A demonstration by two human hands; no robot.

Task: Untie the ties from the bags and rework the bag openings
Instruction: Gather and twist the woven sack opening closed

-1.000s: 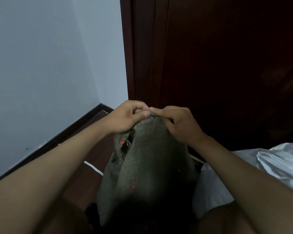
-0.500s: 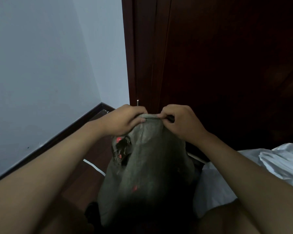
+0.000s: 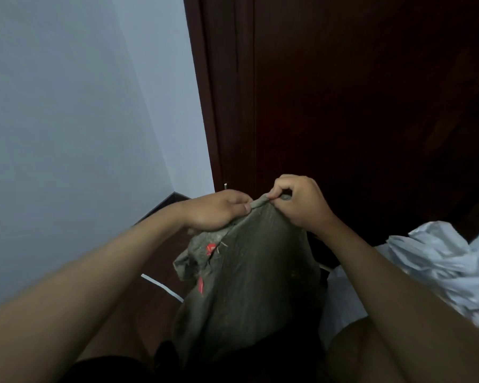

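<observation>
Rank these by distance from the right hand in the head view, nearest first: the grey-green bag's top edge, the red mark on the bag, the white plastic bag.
1. Grey-green bag's top edge: pinched in the right hand.
2. Red mark: lower left, on the bag's side.
3. White plastic bag: far right.

Lower part of the grey-green bag (image 3: 249, 286) lost in shadow; its opening concealed within both grips; white plastic bag (image 3: 437, 261) cut off at right edge; red markings (image 3: 210, 248) illegible.

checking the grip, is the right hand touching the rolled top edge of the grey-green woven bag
Touching. The head view shows the right hand with thumb and curled fingers pinching the rolled top edge of the grey-green woven bag.
</observation>
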